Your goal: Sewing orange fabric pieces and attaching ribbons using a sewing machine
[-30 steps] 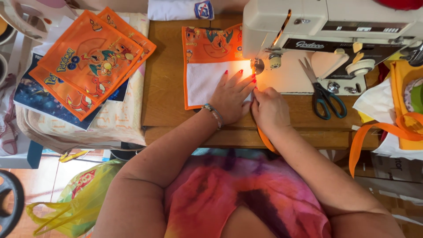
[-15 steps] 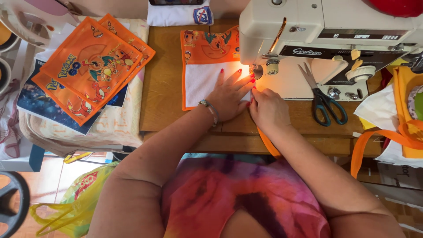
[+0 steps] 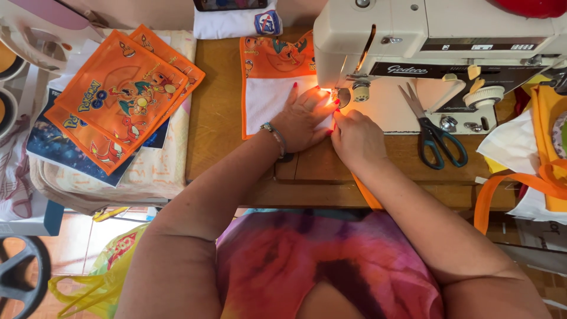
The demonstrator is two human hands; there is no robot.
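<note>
Orange-edged white cloth (image 3: 266, 97) lies flat on the wooden worktop (image 3: 215, 112) under the left hand (image 3: 302, 118), whose fingers are spread apart and pressed down on it just beside the lit needle area of the cream sewing machine (image 3: 413, 35). Touching that hand's right side, the right hand (image 3: 356, 139) has its fingers drawn together, pinching the cloth's edge, with an orange strip (image 3: 367, 192) trailing down below its wrist. Right of this hand, teal-handled scissors (image 3: 434, 133) rest on the machine bed, and well left of the left hand sits a stack of 2 orange printed pieces (image 3: 127, 97).
</note>
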